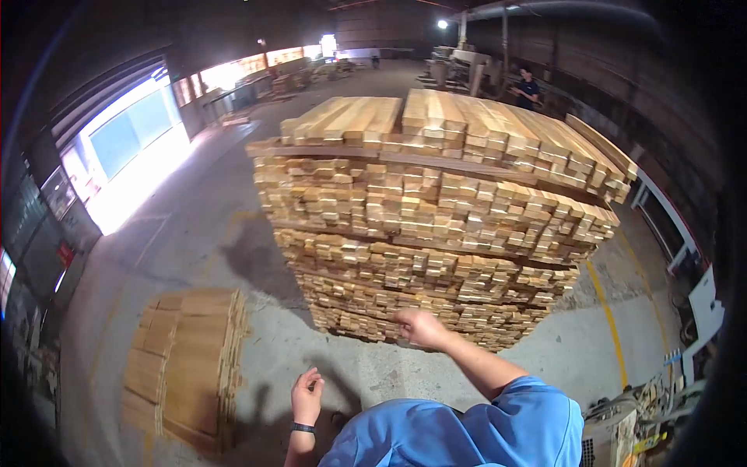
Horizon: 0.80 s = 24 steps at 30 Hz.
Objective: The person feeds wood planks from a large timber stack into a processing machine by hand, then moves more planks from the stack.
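Head view: you look down past your blue shirt (467,428) at a tall stack of sawn timber (436,218) standing on the concrete floor (194,233), its cut ends facing you
Right hand: your right hand (420,327) is stretched out to the lowest rows of the stack, right at the cut ends; its back faces you and the fingers are turned away, so you cannot tell whether they grip a piece or only rest on it
Left hand: your left hand (307,397) hangs close to your body over bare floor, fingers loosely curled and apart, with nothing in it and touching nothing
Wristband: a dark wristband (303,427) sits on your left wrist
Stack layers: thin cross strips part the layers, and the top layer lies in two blocks with a gap between
Low pile: a shorter pile of boards (187,366) lies to your left, well apart from the tall stack, near your left hand
Floor mark: a yellow line (609,311) runs along the floor to the right of the stack
Background: another person (529,87) in dark clothes stands far behind the stack, and a bright opening (124,148) lights the left wall
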{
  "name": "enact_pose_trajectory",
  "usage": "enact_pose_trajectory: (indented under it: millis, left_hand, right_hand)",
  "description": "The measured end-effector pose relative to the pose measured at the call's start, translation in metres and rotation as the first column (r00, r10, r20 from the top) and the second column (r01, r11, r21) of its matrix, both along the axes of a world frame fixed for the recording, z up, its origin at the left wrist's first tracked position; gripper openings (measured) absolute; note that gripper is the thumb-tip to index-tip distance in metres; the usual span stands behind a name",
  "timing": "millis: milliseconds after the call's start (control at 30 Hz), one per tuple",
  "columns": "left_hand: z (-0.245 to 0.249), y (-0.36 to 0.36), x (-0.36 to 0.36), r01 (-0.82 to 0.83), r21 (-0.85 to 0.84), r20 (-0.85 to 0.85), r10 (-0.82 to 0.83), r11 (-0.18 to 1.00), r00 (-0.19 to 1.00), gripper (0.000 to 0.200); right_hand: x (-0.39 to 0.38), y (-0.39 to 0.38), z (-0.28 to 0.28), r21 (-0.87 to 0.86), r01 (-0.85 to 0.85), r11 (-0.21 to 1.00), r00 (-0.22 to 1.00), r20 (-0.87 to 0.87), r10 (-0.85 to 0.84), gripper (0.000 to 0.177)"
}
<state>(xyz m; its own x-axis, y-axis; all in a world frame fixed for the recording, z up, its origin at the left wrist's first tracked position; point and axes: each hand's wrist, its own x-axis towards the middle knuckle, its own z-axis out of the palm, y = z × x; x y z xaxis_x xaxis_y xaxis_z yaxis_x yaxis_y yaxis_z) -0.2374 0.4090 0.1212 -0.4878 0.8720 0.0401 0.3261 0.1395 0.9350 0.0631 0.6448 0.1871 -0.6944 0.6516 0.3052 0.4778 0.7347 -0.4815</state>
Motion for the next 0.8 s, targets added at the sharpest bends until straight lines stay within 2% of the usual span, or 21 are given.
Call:
enact_pose_trajectory:
  millis: [33, 67, 100, 133, 167, 200, 233, 267, 333, 400, 467, 567, 667, 700, 800]
  left_hand:
    - [0.007, 0.017, -0.004, 0.031, -0.005, -0.020, -0.031, 1.000, 0.999, 0.035]
    - [0.013, 0.034, -0.009, 0.071, 0.010, -0.044, -0.071, 0.997, 0.997, 0.035]
    - [0.019, 0.052, -0.015, 0.109, 0.024, -0.068, -0.107, 0.994, 0.992, 0.035]
    - [0.026, 0.071, -0.021, 0.146, 0.039, -0.093, -0.141, 0.989, 0.986, 0.035]
    - [0.040, 0.088, -0.023, 0.166, 0.040, -0.110, -0.161, 0.985, 0.981, 0.035]
    - [0.046, 0.109, -0.027, 0.188, 0.070, -0.113, -0.180, 0.980, 0.977, 0.035]
    - [0.051, 0.127, -0.033, 0.210, 0.097, -0.117, -0.199, 0.973, 0.973, 0.034]
    - [0.056, 0.142, -0.040, 0.234, 0.121, -0.124, -0.220, 0.965, 0.968, 0.033]
    - [0.064, 0.177, -0.052, 0.283, 0.158, -0.121, -0.266, 0.946, 0.956, 0.033]
    - [0.071, 0.210, -0.063, 0.337, 0.158, -0.156, -0.314, 0.928, 0.937, 0.033]
    - [0.080, 0.242, -0.074, 0.395, 0.174, -0.178, -0.365, 0.902, 0.914, 0.033]
    - [0.092, 0.275, -0.082, 0.452, 0.176, -0.187, -0.421, 0.874, 0.887, 0.032]
    - [0.106, 0.296, -0.085, 0.499, 0.154, -0.226, -0.461, 0.853, 0.858, 0.033]
    - [0.104, 0.302, -0.086, 0.507, 0.147, -0.222, -0.472, 0.849, 0.853, 0.033]
    - [0.101, 0.314, -0.084, 0.511, 0.154, -0.201, -0.479, 0.846, 0.854, 0.034]
  right_hand:
    - [0.008, 0.025, 0.018, 0.139, 0.037, 0.990, 0.999, 0.012, -0.040, 0.034]
    - [0.016, 0.043, 0.048, 0.274, 0.034, 0.961, 0.999, -0.046, -0.022, 0.036]
    - [0.020, 0.059, 0.077, 0.262, 0.113, 0.958, 0.993, 0.002, -0.117, 0.039]
    - [0.026, 0.079, 0.105, 0.328, 0.113, 0.938, 0.992, 0.018, -0.126, 0.043]
    - [0.027, 0.092, 0.130, 0.491, 0.169, 0.854, 0.982, -0.007, -0.190, 0.047]
    - [0.027, 0.101, 0.162, 0.557, 0.217, 0.801, 0.961, 0.020, -0.275, 0.048]
    - [0.026, 0.123, 0.185, 0.698, 0.206, 0.685, 0.963, -0.019, -0.270, 0.048]
    - [0.021, 0.127, 0.218, 0.703, 0.252, 0.666, 0.945, -0.031, -0.325, 0.052]
    - [0.016, 0.161, 0.258, 0.813, 0.290, 0.505, 0.904, -0.060, -0.424, 0.068]
    - [0.009, 0.182, 0.298, 0.828, 0.338, 0.448, 0.845, -0.057, -0.532, 0.079]
    - [0.005, 0.214, 0.322, 0.853, 0.336, 0.400, 0.821, -0.056, -0.568, 0.081]
    - [0.011, 0.252, 0.341, 0.783, 0.251, 0.569, 0.756, 0.208, -0.621, 0.081]
    - [0.004, 0.256, 0.364, 0.711, 0.238, 0.662, 0.708, 0.339, -0.620, 0.078]
    - [0.000, 0.253, 0.376, 0.646, 0.268, 0.715, 0.678, 0.400, -0.616, 0.084]
    - [-0.010, 0.256, 0.389, 0.610, 0.273, 0.744, 0.585, 0.509, -0.632, 0.084]
